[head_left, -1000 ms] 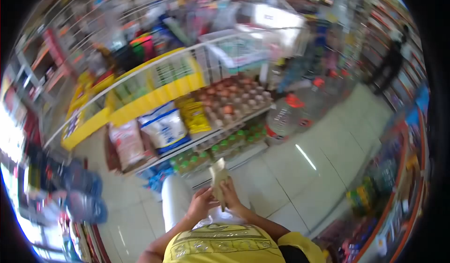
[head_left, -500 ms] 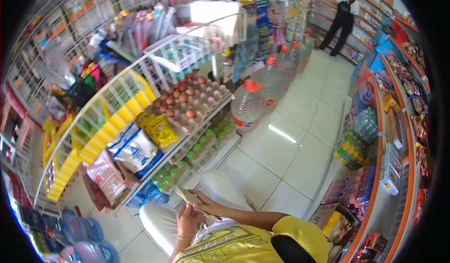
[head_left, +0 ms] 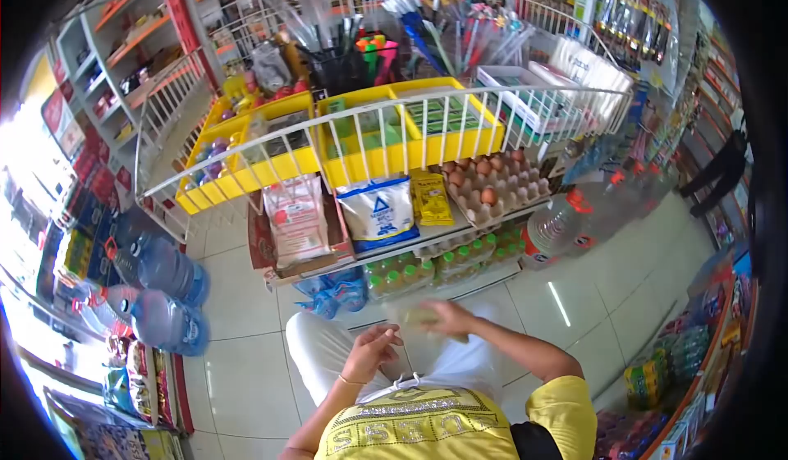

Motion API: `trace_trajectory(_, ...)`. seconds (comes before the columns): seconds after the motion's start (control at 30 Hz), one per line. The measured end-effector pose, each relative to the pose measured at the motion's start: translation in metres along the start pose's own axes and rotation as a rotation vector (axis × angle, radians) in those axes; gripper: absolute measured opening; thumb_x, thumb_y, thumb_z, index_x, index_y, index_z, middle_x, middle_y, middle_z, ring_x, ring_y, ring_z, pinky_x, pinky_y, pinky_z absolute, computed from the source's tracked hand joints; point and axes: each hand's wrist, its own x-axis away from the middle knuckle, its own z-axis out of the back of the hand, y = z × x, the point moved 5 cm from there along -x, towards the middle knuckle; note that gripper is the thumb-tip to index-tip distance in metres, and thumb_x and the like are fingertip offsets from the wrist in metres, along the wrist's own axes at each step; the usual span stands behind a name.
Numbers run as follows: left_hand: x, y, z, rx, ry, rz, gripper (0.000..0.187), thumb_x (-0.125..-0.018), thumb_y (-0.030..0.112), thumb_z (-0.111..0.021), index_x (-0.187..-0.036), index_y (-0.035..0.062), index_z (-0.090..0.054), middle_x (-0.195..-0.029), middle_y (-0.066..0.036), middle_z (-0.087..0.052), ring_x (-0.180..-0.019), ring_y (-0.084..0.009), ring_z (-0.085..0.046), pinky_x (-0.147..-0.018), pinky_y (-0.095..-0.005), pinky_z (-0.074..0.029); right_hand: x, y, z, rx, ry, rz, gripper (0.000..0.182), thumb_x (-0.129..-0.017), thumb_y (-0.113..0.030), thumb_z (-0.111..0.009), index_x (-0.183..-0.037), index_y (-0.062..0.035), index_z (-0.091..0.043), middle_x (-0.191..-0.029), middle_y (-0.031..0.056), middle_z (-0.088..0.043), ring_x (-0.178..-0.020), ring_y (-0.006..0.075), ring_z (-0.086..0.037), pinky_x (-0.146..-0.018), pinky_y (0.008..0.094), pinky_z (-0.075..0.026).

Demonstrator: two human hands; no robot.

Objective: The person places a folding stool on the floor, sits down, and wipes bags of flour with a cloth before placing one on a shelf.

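Above my lap, my right hand grips a flat, pale yellow-green paper-like slip, blurred by motion; its exact kind cannot be made out. My left hand is beside it to the left, with fingers curled in and the thumb pressed against them. Whatever it may pinch is hidden. A small gap separates the two hands. Both are over my white trousers, just in front of the low shelf. Shrink-wrapped bottles with green caps are the nearest goods beyond them.
A white wire rack with yellow bins stands ahead. Below are a white-and-blue bag, a yellow packet and an egg tray. Large water bottles stand left, more right. A person is at far right.
My view has swung left toward the rack. The hands, together on the slip before, are now apart, with the slip in my right hand.
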Motion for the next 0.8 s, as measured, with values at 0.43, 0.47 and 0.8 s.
trace_trajectory(0.43,-0.098,0.041,0.032,-0.038,0.278,-0.310,0.030,-0.089,0.023,-0.059,-0.110,0.0020,-0.057,-0.088,-0.004,-0.063,-0.076,-0.0140,-0.061,-0.071,-0.0297,-0.050,-0.107,0.018,0.055,-0.788,0.926,-0.047,0.043,-0.074,-0.014,-0.069,-0.112,-0.0015,-0.051,-0.087,0.0067,-0.059,-0.067,0.0151,-0.057,-0.058,0.0298,-0.047)
trace_trajectory(0.47,-0.109,0.055,0.032,-0.074,0.280,-0.424,0.035,-0.088,0.023,-0.061,-0.114,0.0014,-0.055,-0.089,-0.003,-0.063,-0.078,-0.0135,-0.061,-0.072,-0.0298,-0.050,-0.118,0.016,0.057,-0.785,0.910,-0.035,0.043,-0.074,-0.014,-0.069,-0.112,-0.0015,-0.051,-0.087,0.0067,-0.059,-0.067,0.0151,-0.057,-0.058,0.0298,-0.047)
trace_trajectory(0.8,-0.190,0.077,0.046,-0.010,0.222,-0.549,0.054,-0.079,-0.002,-0.061,-0.128,0.0003,-0.038,-0.115,-0.009,-0.054,-0.104,-0.0170,-0.052,-0.090,-0.0301,-0.041,-0.169,0.052,0.085,-0.314,0.772,-0.031,0.033,-0.072,-0.019,-0.073,-0.097,-0.0002,-0.062,-0.084,0.0073,-0.066,-0.073,0.0178,-0.061,-0.065,0.0326,-0.048)
